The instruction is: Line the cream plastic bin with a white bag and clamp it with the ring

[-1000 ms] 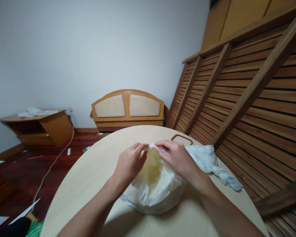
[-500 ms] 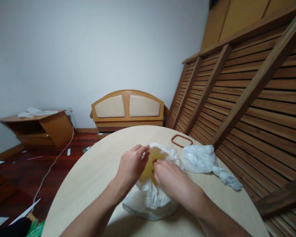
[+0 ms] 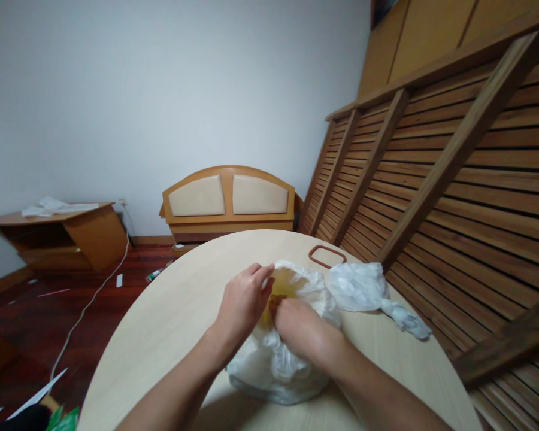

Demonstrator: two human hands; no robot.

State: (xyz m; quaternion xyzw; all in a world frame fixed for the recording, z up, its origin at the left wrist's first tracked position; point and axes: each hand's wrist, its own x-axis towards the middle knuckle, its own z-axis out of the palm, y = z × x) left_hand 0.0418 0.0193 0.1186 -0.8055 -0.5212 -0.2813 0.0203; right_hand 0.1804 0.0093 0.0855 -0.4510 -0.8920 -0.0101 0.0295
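A white plastic bag stands on the round table with its mouth open, and something yellow shows inside it. The fingers of my left hand are pinched on the left side of the bag's rim. My right hand reaches down into the mouth of the bag. Its fingertips are hidden in there, so what they touch or hold does not show.
Right of the bag lies a second, knotted white plastic bag. A brown rounded-rectangle ring is behind it. A slatted wooden frame leans along the right. A headboard and a low cabinet stand by the wall.
My right hand has gone deeper into the bag, its fingers passing out of sight. My left hand keeps its pinch on the rim. The whole view has shifted slightly.
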